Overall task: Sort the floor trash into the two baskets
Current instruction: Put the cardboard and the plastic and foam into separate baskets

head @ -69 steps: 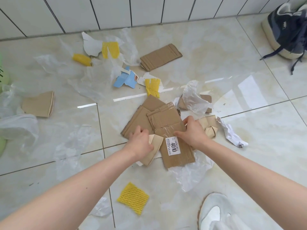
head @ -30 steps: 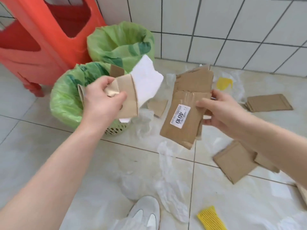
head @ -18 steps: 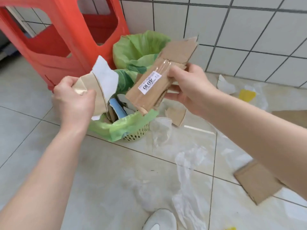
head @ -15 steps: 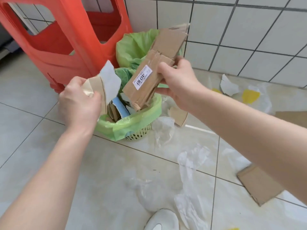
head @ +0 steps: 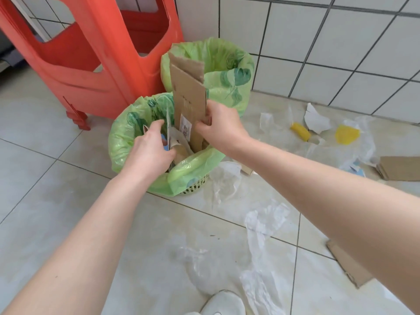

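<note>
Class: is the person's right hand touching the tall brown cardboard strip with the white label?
Touching. The head view shows the right hand pinching the tall brown cardboard strip beside its label, over the near green-lined basket.

One white label on the upright cardboard piece, low on its face, just beside the right hand that grips the cardboard. Dark print on the label, blurred; no letters or digits can be made out. Faint dark marks higher on the same cardboard face, also too blurred to read. Green basket liners carry a leaf pattern only, no lettering. Nothing else in view bears writing that can be read: none on the red stool, none on the scraps on the floor.
</note>
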Action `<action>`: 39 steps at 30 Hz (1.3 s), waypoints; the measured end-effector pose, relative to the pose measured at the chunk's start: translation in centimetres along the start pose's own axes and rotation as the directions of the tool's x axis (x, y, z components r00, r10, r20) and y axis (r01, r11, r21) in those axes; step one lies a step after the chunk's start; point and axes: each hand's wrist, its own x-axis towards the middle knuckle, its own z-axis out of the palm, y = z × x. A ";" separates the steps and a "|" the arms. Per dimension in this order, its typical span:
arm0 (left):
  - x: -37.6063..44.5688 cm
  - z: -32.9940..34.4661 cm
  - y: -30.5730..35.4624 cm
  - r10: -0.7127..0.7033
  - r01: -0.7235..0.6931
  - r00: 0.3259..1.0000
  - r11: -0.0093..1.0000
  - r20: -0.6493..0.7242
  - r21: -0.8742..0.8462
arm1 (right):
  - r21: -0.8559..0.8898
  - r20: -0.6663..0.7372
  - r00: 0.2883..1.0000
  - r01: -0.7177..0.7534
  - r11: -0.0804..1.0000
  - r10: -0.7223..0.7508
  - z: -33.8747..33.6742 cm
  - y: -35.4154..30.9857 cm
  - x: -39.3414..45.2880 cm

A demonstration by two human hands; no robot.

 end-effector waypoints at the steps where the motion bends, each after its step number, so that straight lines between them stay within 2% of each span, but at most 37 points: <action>1: 0.2 0.4 -0.1 0.008 -0.008 1.000 1.000 -0.015 0.005 | -0.017 0.058 0.998 -0.034 0.999 0.035 0.1 0.0 0.2; 4: 1.0 1.4 -0.1 -0.003 0.003 1.000 1.000 0.000 0.023 | -0.067 0.108 0.989 -0.091 0.994 0.098 0.0 -0.7 0.7; 6: 1.5 1.9 0.0 0.001 -0.001 1.000 0.999 0.001 0.034 | -0.112 0.011 0.994 -0.103 0.988 0.105 -0.3 -0.9 1.1; 9: 2.1 2.2 0.2 0.018 -0.018 1.000 0.998 -0.008 0.055 | -0.069 -0.123 0.983 -0.144 0.987 0.135 -0.9 -0.4 1.9; 14: 2.1 2.8 0.6 0.053 -0.053 0.999 0.991 0.003 0.121 | -0.144 -0.029 0.981 -0.195 0.970 0.193 -1.0 0.4 2.0; 16: 2.2 3.3 0.6 0.031 -0.041 0.998 0.978 0.056 0.203 | -0.208 -0.013 0.976 -0.216 0.954 0.218 -0.3 0.9 1.3; 18: 2.7 3.4 0.8 -0.010 -0.019 0.994 0.967 0.112 0.254 | -0.275 -0.018 0.983 -0.181 0.944 0.183 0.4 1.3 0.7; 22: 3.2 2.2 0.7 -0.077 0.033 0.981 0.970 0.176 0.241 | -0.215 0.028 0.980 -0.185 0.959 0.196 0.2 2.1 1.3; 25: 2.5 1.4 0.8 -0.075 0.054 0.993 0.975 0.089 0.217 | -0.056 0.027 0.984 -0.174 0.983 0.176 -1.2 3.0 1.4; 30: 0.9 0.9 3.1 0.087 -0.060 0.989 0.976 -0.121 0.209 | 0.044 0.027 0.984 -0.177 0.983 0.176 -4.8 4.5 -1.6; 35: -1.7 1.3 7.0 0.223 -0.199 0.924 0.974 -0.310 0.108 | 0.015 0.067 0.983 -0.172 0.985 0.170 -8.1 6.4 -5.8; 39: -5.0 3.4 10.1 0.359 -0.347 0.864 0.933 -0.353 0.100 | 0.042 0.069 0.979 -0.196 0.980 0.193 -10.9 9.2 -10.7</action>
